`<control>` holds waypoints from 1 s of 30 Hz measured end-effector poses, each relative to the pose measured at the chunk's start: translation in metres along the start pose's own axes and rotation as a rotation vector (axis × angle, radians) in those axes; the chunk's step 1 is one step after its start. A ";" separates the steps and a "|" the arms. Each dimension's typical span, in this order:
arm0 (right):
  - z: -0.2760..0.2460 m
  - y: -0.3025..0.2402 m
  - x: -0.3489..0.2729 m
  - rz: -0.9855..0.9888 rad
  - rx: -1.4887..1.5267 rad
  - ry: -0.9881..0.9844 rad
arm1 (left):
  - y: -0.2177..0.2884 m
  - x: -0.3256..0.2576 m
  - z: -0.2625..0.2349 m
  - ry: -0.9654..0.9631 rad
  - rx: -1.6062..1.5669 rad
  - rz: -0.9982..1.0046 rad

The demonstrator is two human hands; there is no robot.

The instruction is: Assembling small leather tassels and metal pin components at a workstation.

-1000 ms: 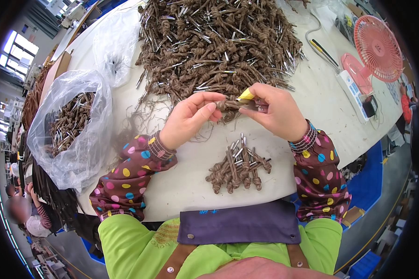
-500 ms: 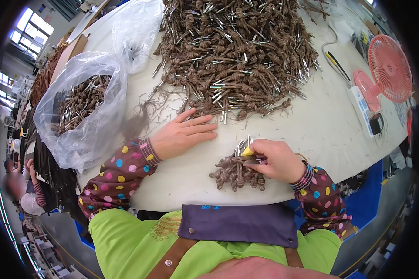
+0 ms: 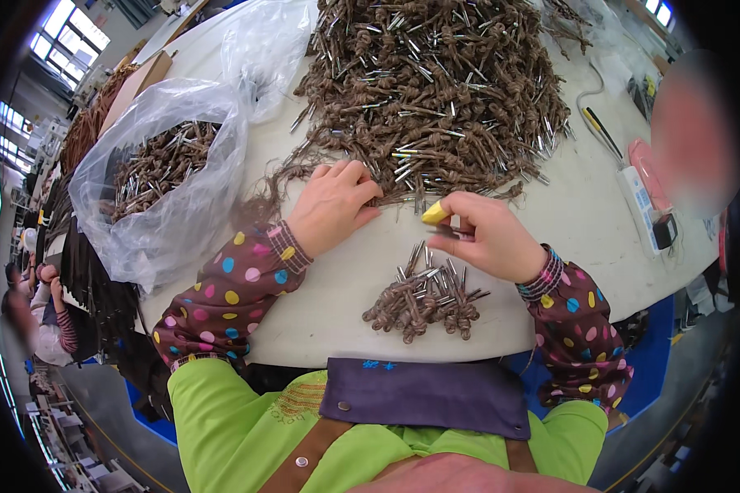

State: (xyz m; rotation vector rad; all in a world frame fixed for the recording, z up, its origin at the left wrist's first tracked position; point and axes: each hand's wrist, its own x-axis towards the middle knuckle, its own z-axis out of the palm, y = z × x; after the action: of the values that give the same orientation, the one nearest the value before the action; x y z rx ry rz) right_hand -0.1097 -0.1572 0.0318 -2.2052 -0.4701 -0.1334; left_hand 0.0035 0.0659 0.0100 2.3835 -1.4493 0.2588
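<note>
My left hand point(image 3: 331, 207) rests at the near edge of a large pile of brown knotted cords point(image 3: 436, 90) with silvery tips. Its fingers are curled in, and whatever is under them is hidden. Opposite it, my right hand point(image 3: 497, 234) is closed in a pinch, with yellow on the tip of the index finger. A small dark metallic tool point(image 3: 454, 233) shows between its thumb and fingers; its exact kind is unclear. Below that hand lies a small heap of knotted cords point(image 3: 419, 306), tips mostly pointing away from me.
A clear plastic bag point(image 3: 230, 156) of similar knotted cords stands at the left, with another crumpled plastic bag point(image 3: 263, 49) behind it. To the right are a white power strip point(image 3: 640, 209), a pink fan point(image 3: 649, 168) and a yellow-black pen-like tool point(image 3: 602, 131). Other people sit far left.
My right hand has moved up and away from the small heap toward the big pile. My left hand's outstretched fingers have curled in at the pile's edge. The small heap looks more spread out.
</note>
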 end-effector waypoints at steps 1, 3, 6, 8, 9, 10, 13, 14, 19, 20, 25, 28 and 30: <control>-0.005 0.002 0.005 -0.002 -0.010 0.000 | -0.002 0.004 0.003 -0.052 0.011 0.003; -0.011 0.007 0.012 0.182 0.040 0.067 | -0.008 0.009 0.003 -0.054 0.032 0.057; -0.010 0.011 0.017 0.273 0.100 0.124 | -0.016 0.015 -0.003 -0.064 -0.102 0.050; -0.005 0.015 0.021 0.211 0.138 0.201 | -0.014 0.021 -0.010 -0.070 -0.255 -0.005; -0.005 0.010 0.025 0.178 0.133 0.229 | -0.009 0.025 -0.018 -0.060 -0.465 -0.094; -0.005 0.006 0.029 0.145 0.129 0.257 | -0.006 0.029 -0.023 -0.052 -0.676 -0.182; 0.001 0.000 0.037 0.082 0.121 0.323 | -0.002 0.042 -0.027 -0.141 -1.154 -0.374; 0.003 0.000 0.038 0.064 0.155 0.360 | 0.001 0.045 -0.028 -0.134 -1.346 -0.420; 0.003 0.022 0.025 0.159 0.284 0.371 | 0.005 0.042 -0.026 -0.295 -1.390 -0.469; 0.001 0.024 0.025 0.198 0.442 0.380 | 0.001 0.041 -0.025 -0.302 -1.393 -0.469; -0.014 0.029 0.023 0.253 0.623 0.426 | -0.032 0.038 -0.042 -0.201 -0.797 -0.353; -0.008 0.033 0.020 0.227 0.552 0.452 | -0.055 0.022 -0.052 -0.101 -0.030 -0.231; -0.006 0.026 0.019 0.264 0.448 0.420 | -0.055 0.015 -0.055 -0.038 0.303 -0.219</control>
State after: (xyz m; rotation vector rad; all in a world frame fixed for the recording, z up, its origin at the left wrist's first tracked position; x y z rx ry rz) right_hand -0.0819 -0.1715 0.0212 -1.7159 0.0300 -0.3093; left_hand 0.0602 0.0979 0.0555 2.7769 -1.2219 0.4046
